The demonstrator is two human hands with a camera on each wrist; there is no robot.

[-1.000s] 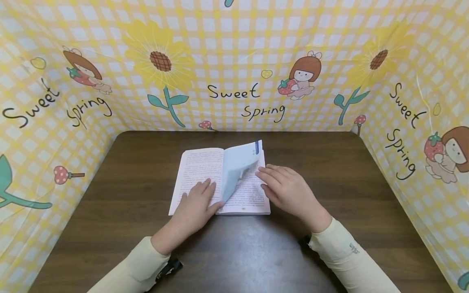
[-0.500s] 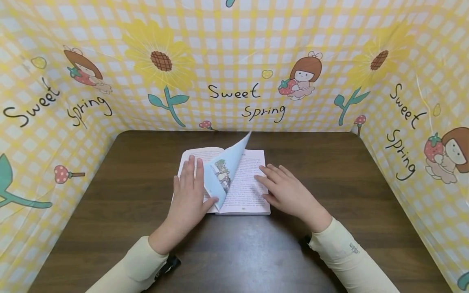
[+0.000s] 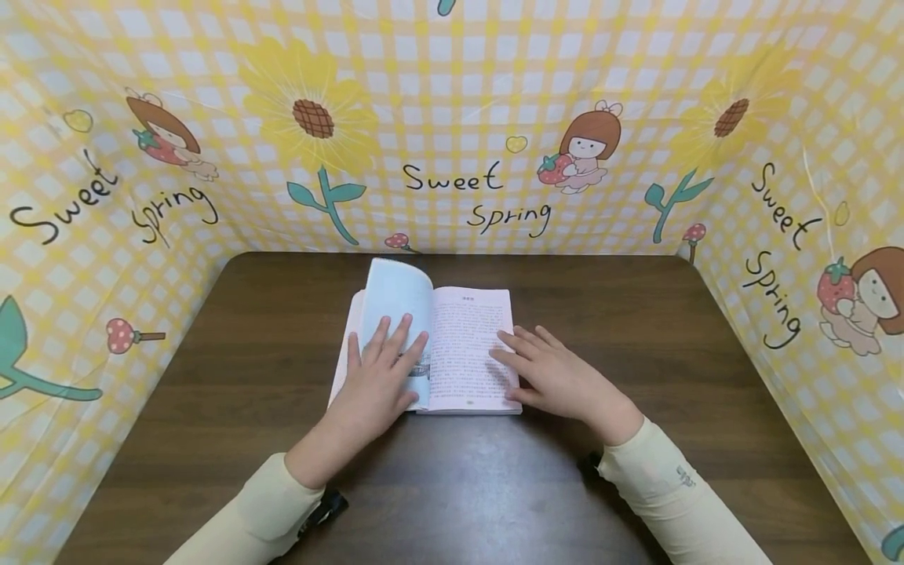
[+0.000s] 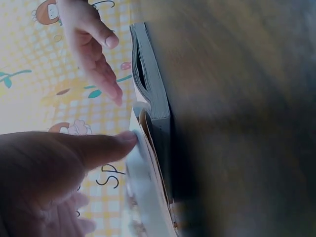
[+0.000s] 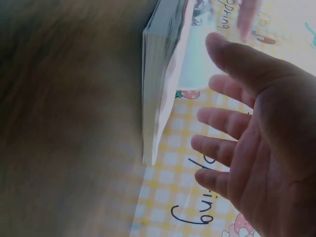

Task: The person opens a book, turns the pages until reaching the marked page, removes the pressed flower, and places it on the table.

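Observation:
A thick paperback book [image 3: 469,353] lies spread on the table, its right page full of small print. Over the left half bends a light blue page [image 3: 397,294], its top outer corner lifted above the printed page beneath. My left hand [image 3: 373,384] rests on this blue page with fingers spread, partly covering a small picture. In the left wrist view the left thumb [image 4: 111,145] touches the page near the spine. My right hand [image 3: 561,380] hovers by the book's right edge, fingers loosely extended. The right wrist view shows that hand [image 5: 266,118] apart from the book [image 5: 160,84].
The dark wooden table [image 3: 452,486] extends around the book on all sides. A yellow checked cloth [image 3: 452,94] with sunflowers and cartoon figures stands as a wall behind and at both sides. Black straps [image 3: 321,514] show under the pale sleeves [image 3: 247,510].
The blue page has swung over from the right half to the left. My left hand moved up, then came down with spread fingers onto it. The right hand has barely shifted, its fingers loosening.

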